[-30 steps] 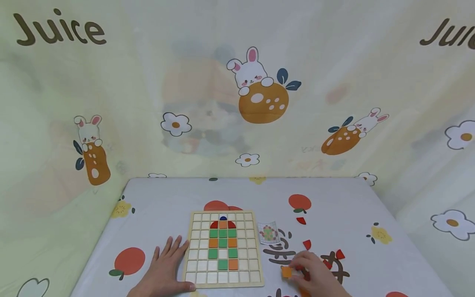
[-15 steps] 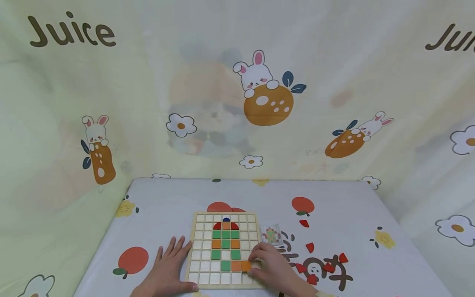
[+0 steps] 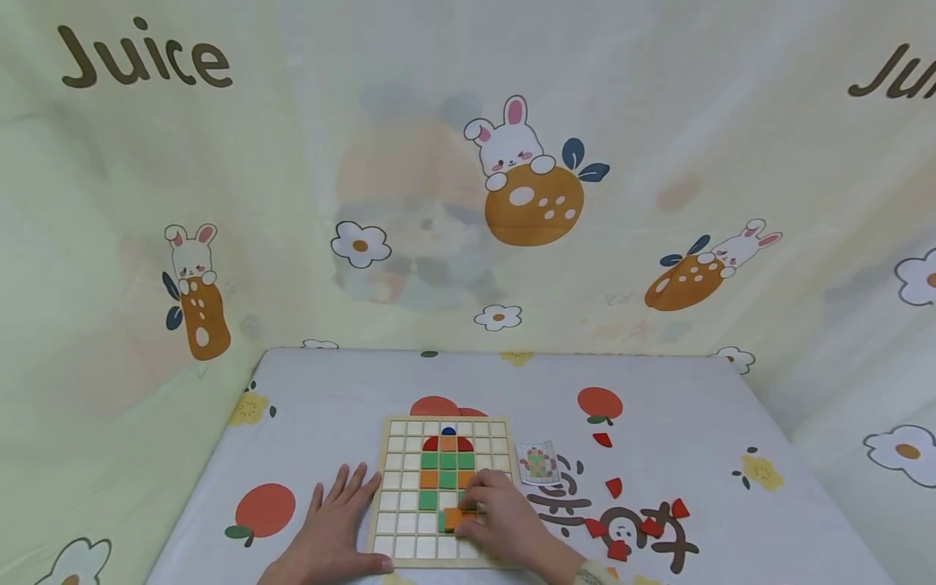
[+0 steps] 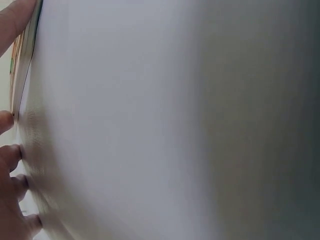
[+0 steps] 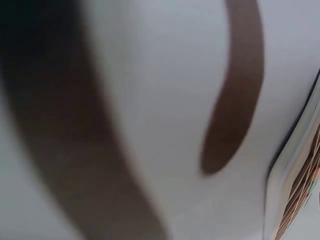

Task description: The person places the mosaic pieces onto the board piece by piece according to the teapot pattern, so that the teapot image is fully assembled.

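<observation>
A wooden grid board (image 3: 405, 524) lies on the table, filled in part with green, orange and red pieces and a blue one at the top. My left hand (image 3: 332, 524) is spread at its left side, thumb along the front corner. In the left wrist view, fingertips (image 4: 11, 155) show near the board's edge (image 4: 27, 55). Over the lower rows, my right hand (image 3: 508, 520) pinches an orange square tile (image 3: 453, 519) between thumb and fingers, overlapping a green tile. The right wrist view catches only the board's side (image 5: 287, 175) and the cloth.
Right of the board lies a small pattern card (image 3: 537, 463) with a coloured picture. Several red quarter-round pieces (image 3: 617, 551) are scattered on the printed tablecloth (image 3: 680, 422) farther right. A patterned curtain (image 3: 409, 179) hangs behind and at both sides.
My right hand has carried an orange tile from the loose pieces at the right onto the board, then farther left over the lower rows. The left hand stays at the board's side.
</observation>
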The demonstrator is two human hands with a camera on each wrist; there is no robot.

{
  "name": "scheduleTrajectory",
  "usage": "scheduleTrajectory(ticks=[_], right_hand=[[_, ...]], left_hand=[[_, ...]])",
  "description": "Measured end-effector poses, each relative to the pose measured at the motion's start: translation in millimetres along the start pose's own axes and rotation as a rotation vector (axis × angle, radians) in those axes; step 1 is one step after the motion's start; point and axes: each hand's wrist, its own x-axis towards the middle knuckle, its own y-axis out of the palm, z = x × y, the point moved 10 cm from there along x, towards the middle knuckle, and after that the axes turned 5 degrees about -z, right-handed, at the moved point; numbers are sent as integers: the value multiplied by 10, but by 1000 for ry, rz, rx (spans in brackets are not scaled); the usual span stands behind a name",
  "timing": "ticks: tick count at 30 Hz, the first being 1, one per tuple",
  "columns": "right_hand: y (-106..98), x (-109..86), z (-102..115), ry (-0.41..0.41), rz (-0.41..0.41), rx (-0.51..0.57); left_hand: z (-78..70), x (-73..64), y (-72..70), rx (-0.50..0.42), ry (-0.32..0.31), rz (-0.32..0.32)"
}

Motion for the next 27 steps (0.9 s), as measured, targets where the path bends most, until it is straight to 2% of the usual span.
scheduleTrajectory(ticks=[13, 20, 27], right_hand=[[196, 126, 228, -33, 5, -88], [283, 166, 255, -34, 29, -157], [320, 178, 267, -44, 18, -185]], left_hand=[[7, 6, 1, 8, 5, 4], [11, 18, 14, 12, 15, 3], [18, 11, 4, 6, 23, -3]])
